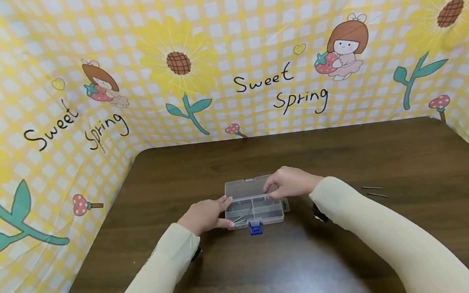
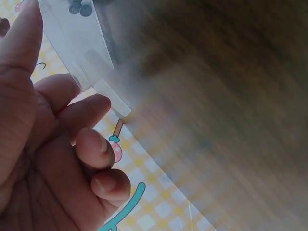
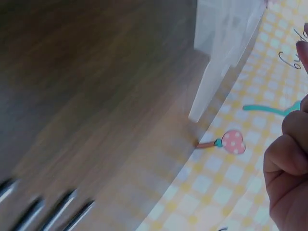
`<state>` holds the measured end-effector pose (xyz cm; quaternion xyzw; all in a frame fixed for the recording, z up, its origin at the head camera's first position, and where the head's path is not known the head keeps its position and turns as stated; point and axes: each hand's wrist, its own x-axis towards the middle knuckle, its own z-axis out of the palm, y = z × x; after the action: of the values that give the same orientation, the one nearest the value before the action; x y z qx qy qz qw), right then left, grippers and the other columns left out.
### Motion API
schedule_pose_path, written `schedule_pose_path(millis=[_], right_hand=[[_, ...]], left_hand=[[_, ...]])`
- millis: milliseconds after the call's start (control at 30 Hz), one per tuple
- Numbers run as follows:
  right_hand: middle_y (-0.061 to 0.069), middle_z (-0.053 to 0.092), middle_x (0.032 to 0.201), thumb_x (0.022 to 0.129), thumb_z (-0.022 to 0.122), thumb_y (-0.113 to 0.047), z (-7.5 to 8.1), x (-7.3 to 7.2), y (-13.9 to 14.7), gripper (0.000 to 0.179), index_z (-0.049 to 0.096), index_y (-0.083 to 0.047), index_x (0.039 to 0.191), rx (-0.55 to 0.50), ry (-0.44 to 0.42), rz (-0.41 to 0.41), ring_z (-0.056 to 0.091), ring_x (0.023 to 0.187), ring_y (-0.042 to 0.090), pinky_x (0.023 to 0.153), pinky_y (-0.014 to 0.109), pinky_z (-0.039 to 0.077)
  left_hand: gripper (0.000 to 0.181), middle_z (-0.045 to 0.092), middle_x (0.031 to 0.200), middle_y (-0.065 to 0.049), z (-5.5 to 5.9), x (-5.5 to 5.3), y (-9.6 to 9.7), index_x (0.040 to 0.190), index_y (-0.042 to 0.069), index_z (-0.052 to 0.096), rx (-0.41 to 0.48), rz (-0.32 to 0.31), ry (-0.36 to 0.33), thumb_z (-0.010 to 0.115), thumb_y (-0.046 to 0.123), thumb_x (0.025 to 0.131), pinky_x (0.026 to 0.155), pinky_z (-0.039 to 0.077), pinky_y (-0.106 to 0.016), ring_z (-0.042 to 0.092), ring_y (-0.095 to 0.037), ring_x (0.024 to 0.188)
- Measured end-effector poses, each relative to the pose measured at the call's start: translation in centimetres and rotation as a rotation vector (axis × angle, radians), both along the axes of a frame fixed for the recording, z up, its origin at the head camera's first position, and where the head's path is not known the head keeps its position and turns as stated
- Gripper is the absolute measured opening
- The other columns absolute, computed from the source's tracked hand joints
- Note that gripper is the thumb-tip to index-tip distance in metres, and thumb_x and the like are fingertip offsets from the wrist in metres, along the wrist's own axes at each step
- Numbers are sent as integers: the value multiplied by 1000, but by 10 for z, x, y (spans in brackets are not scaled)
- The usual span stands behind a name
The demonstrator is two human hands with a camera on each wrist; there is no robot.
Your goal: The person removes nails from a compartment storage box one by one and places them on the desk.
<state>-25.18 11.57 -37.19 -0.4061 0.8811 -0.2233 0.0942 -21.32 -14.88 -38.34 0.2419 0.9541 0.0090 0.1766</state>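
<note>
A clear plastic compartment box (image 1: 255,223) lies on the table with its lid (image 1: 245,187) tilted back and its blue latch (image 1: 256,228) at the front. Thin metal nails or screws (image 1: 239,219) lie in its front left compartment; round dark heads (image 2: 85,9) show through the wall in the left wrist view. My left hand (image 1: 204,216) grips the box's left side, thumb near the front corner and fingers by the lid. Over the back right compartment reaches my right hand (image 1: 291,181), fingers bent. Whether anything sits between its fingertips is hidden.
Thin metal nails or screws (image 1: 376,195) lie on the dark wooden table (image 1: 253,279) to the right of my right forearm. Several nail-like ends (image 3: 57,208) appear blurred in the right wrist view. A yellow checked cloth (image 1: 210,35) rises behind the table and along both sides.
</note>
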Motion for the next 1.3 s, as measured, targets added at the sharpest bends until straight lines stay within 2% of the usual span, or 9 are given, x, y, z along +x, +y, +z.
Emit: schedule_pose_path(millis=[100, 300, 533, 967, 1300], right_hand=[[1, 72, 93, 88, 67, -18, 0, -3, -14, 21, 74, -5, 103, 42, -1, 12, 45, 62, 5, 64, 24, 44], [2, 71, 105, 87, 66, -18, -1, -6, -40, 22, 75, -8, 104, 158, 38, 70, 59, 78, 7, 75, 25, 50], [1, 72, 103, 87, 69, -17, -3, -4, -55, 18, 76, -10, 103, 250, 30, 83, 65, 93, 13, 83, 31, 52], [-2, 73, 92, 89, 68, -17, -6, -2, -60, 11, 77, -12, 94, 245, 24, 87, 66, 85, 11, 81, 31, 52], [-3, 72, 91, 91, 66, -15, -9, 2, -57, 11, 75, -12, 95, 214, 36, 79, 63, 78, 7, 76, 29, 53]], left_hand=[[78, 37, 150, -11, 1, -1, 0, 149, 10, 36, -4, -4, 12, 65, 45, 85, 99, 42, -46, 47, -32, 128], [79, 38, 150, -10, 1, -1, 0, 149, 10, 36, -19, 3, 7, 64, 47, 85, 98, 43, -45, 49, -31, 126], [80, 39, 149, -9, 0, -1, 0, 149, 11, 37, -30, -8, 32, 64, 50, 84, 93, 47, -45, 53, -32, 122], [80, 38, 150, -8, 0, 0, -1, 149, 12, 37, -38, 6, 17, 63, 50, 84, 93, 47, -44, 53, -31, 123], [79, 37, 150, -9, 3, 2, 0, 149, 11, 36, -52, 4, 10, 62, 50, 85, 93, 47, -44, 51, -31, 124]])
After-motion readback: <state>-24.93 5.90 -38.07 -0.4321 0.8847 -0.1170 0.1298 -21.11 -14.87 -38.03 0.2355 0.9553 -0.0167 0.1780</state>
